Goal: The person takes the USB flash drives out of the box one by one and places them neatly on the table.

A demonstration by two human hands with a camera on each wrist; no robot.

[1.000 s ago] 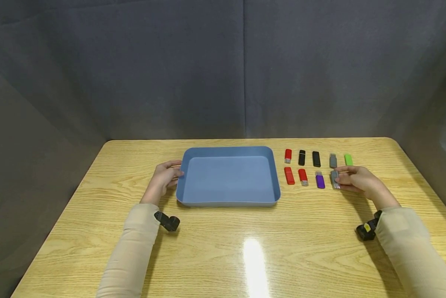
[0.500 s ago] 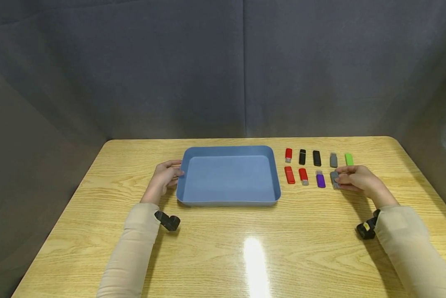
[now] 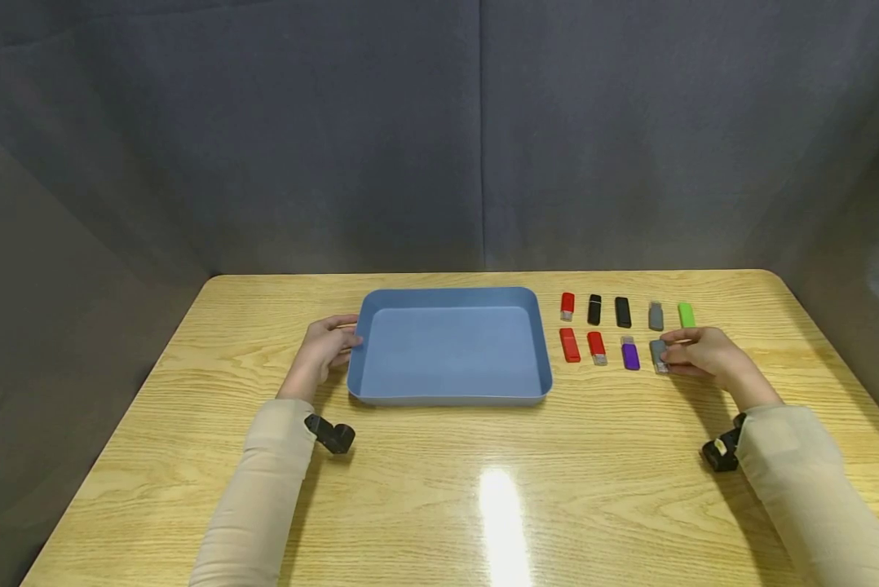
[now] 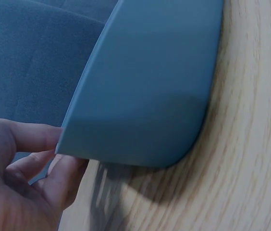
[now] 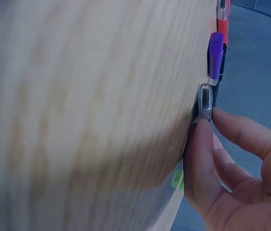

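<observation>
At the left end of a shallow blue tray point(image 3: 450, 399), my left hand point(image 3: 324, 352) holds the rim. In the left wrist view, one fingertip of that hand point(image 4: 20, 173) reaches over the rim while others lie against the tray's outer wall point(image 4: 140, 86). On the right of the table, my right hand point(image 3: 711, 356) pinches a grey USB stick point(image 3: 658, 356) at the near end of the front row. The right wrist view shows its clear end point(image 5: 205, 98) up close, with thumb and finger of the right hand point(image 5: 251, 183) on it, low by the tabletop.
Left of the held stick lie a purple USB stick point(image 3: 630, 354) and two red ones. Behind is a row with a red stick point(image 3: 567, 306), two black ones, a grey stick point(image 3: 655, 316) and a green one point(image 3: 686, 315). A dark curtain point(image 3: 410, 147) hangs behind the wooden table point(image 3: 410, 481).
The grey USB stick under my right hand has shifted very slightly toward me. My left hand and the tray stay in place.
</observation>
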